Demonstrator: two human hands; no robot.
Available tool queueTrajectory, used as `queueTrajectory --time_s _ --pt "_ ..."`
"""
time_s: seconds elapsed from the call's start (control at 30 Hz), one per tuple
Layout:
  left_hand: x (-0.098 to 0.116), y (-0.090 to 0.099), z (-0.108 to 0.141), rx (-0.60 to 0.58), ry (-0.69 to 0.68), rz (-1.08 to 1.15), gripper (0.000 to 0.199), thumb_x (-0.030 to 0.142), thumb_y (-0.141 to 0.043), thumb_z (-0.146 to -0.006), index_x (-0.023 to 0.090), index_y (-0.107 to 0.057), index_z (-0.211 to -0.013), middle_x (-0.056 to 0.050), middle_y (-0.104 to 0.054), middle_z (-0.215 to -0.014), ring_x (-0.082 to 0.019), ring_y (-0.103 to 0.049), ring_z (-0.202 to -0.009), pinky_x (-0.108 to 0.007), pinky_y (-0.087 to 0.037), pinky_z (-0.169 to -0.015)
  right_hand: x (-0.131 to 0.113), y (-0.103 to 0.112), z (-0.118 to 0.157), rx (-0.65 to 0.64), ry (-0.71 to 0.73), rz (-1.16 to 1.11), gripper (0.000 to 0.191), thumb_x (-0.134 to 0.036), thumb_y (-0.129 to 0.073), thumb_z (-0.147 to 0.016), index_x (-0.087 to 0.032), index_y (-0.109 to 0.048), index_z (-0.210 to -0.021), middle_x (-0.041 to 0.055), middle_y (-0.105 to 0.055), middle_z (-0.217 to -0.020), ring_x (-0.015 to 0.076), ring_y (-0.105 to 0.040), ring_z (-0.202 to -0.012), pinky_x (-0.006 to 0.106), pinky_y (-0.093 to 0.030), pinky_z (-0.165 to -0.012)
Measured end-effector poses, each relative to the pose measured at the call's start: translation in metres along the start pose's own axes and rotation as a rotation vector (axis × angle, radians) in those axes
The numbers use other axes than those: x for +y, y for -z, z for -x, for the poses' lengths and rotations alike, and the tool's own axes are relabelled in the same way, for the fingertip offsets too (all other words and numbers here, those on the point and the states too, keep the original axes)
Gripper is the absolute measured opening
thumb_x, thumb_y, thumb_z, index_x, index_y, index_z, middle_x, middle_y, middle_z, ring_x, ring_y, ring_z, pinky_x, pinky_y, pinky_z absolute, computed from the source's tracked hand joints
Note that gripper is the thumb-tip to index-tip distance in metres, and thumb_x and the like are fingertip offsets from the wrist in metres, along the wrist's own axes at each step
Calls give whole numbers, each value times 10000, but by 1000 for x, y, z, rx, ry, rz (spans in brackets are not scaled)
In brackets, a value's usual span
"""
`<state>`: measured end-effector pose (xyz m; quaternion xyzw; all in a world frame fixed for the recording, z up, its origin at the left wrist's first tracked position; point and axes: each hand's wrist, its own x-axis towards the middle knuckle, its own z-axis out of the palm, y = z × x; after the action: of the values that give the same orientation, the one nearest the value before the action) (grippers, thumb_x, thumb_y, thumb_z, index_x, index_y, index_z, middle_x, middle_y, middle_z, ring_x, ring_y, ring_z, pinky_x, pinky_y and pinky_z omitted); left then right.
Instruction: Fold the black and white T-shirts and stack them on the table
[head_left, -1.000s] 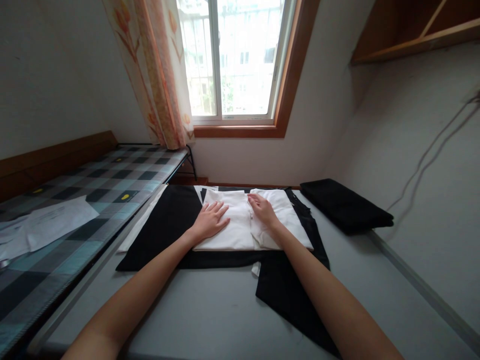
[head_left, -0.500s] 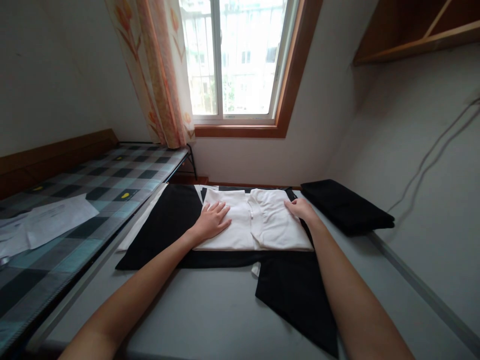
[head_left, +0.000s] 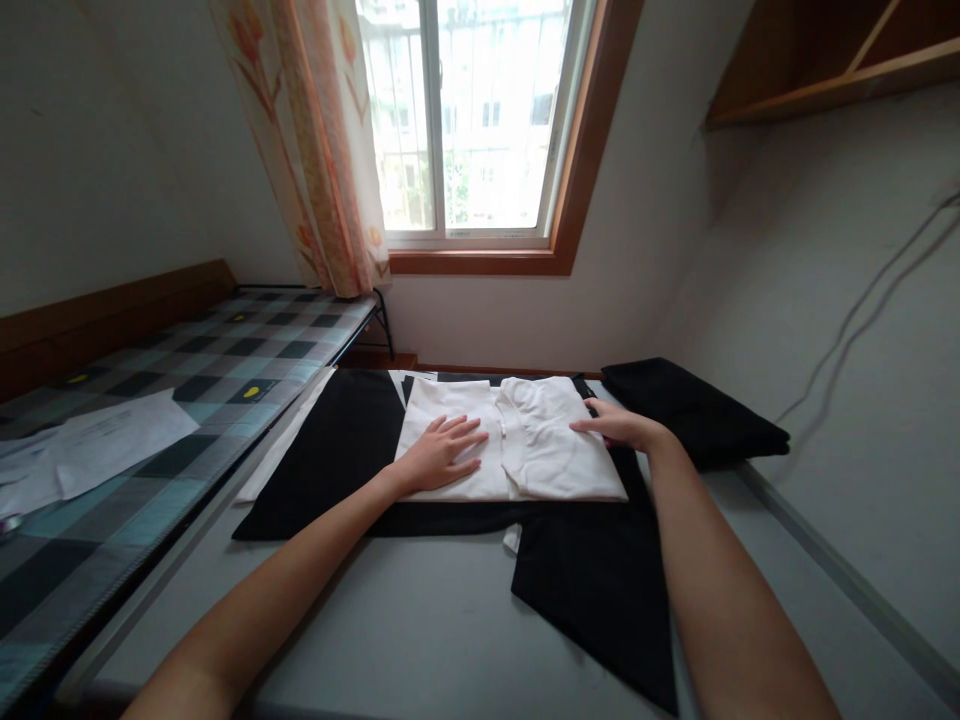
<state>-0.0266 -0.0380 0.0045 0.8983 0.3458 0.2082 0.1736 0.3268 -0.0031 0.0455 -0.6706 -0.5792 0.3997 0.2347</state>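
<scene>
A folded white shirt [head_left: 551, 460] lies on top of a spread black T-shirt [head_left: 330, 440], whose sleeve hangs toward me at the lower right. My left hand [head_left: 442, 455] rests flat on the left half of the white shirt, fingers spread. At that shirt's right edge is my right hand [head_left: 619, 422], with thumb and forefinger apart. One of its fingers touches the white cloth; its other fingers are partly hidden. Some white material [head_left: 285, 450] shows beneath the black T-shirt on the left.
A folded black cloth [head_left: 690, 415] sits at the right rear of the grey table [head_left: 420, 620], against the wall. On the left stands a bed with a checked mattress [head_left: 187, 365], and papers [head_left: 112, 445] lie on it. A wooden shelf [head_left: 832, 95] hangs upper right.
My left hand has slid a little right and toward me over the white shirt. My right hand has moved slightly right and nearer, its fingers opening from the shirt's edge.
</scene>
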Motion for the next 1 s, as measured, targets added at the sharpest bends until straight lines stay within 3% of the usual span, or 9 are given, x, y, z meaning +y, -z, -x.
queueTrajectory --time_s 0.1,0.2,0.3,0.37,0.47,0.57,0.67,0.77,1.0 --pt "-8 6 -6 186 157 419 445 491 -593 -867 220 -663 -1212 -121 -586 -1359 -308 -484 -1314 -488 -293 -1148 -15 0 6 -9 -30 -183 520 -298 -774 -684 -149 -624 -1160 121 -694 -1061 176 -655 -760 235 -522 -574" --pt "-16 24 -10 347 406 1005 537 575 -568 -858 178 -639 -1213 -157 -637 -1261 -310 -591 -1188 -484 -433 -1043 -52 -7 23 -2 147 -386 498 -324 -758 -717 -140 -637 -1164 98 -718 -1014 177 -668 -777 241 -536 -640" --pt "-17 48 -10 263 546 1441 672 680 -458 -868 193 -537 -1324 -182 -616 -1285 -342 -627 -1131 -565 -472 -967 -90 -29 39 -262 464 -566 683 -416 -708 -799 -254 -462 -1415 83 -696 -1164 190 -672 -971 307 -541 -823" --pt "-17 58 -9 210 584 1559 739 734 -380 -863 184 -524 -1334 -184 -628 -1270 -360 -633 -1118 -581 -481 -946 -103 -51 41 -383 596 -572 715 -475 -668 -830 -265 -404 -1460 106 -668 -1229 206 -641 -1084 361 -515 -913" --pt "-21 61 -7 223 677 1526 705 712 -422 -859 143 -598 -1238 -164 -683 -1180 -334 -648 -1094 -479 -513 -948 -102 -85 30 -408 635 -366 707 -500 -694 -800 -209 -489 -1411 148 -657 -1232 236 -627 -1114 416 -490 -961" --pt "-30 56 -4 270 783 1308 498 491 -676 -801 131 -635 -1143 -143 -719 -1090 -296 -684 -1004 -391 -554 -885 -91 -112 19 -315 713 -92 614 -511 -665 -813 -182 -585 -1326 150 -634 -1275 260 -607 -1140 447 -463 -999" --pt "-38 51 -2 417 717 1138 518 278 -806 -695 145 -605 -1153 -126 -715 -1092 -265 -695 -956 -361 -568 -851 -85 -130 17 -179 806 137 557 -508 -612 -855 -212 -589 -1326 123 -567 -1381 274 -516 -1268 471 -377 -1083" --pt "-44 48 -3 552 629 1114 562 263 -812 -698 173 -566 -1196 -108 -705 -1111 -250 -686 -987 -357 -565 -873 -83 -145 20 -47 824 341 594 -544 -586 -864 -228 -558 -1366 134 -460 -1482 318 -376 -1387 535 -276 -1129" --pt "-54 41 -7 589 596 1121 459 260 -784 -714 141 -599 -1118 -103 -703 -1067 -231 -681 -954 -346 -553 -876 -75 -167 24 5 856 602 686 -637 -460 -898 -250 -447 -1464 142 -284 -1581 359 -163 -1469 581 -170 -1144"
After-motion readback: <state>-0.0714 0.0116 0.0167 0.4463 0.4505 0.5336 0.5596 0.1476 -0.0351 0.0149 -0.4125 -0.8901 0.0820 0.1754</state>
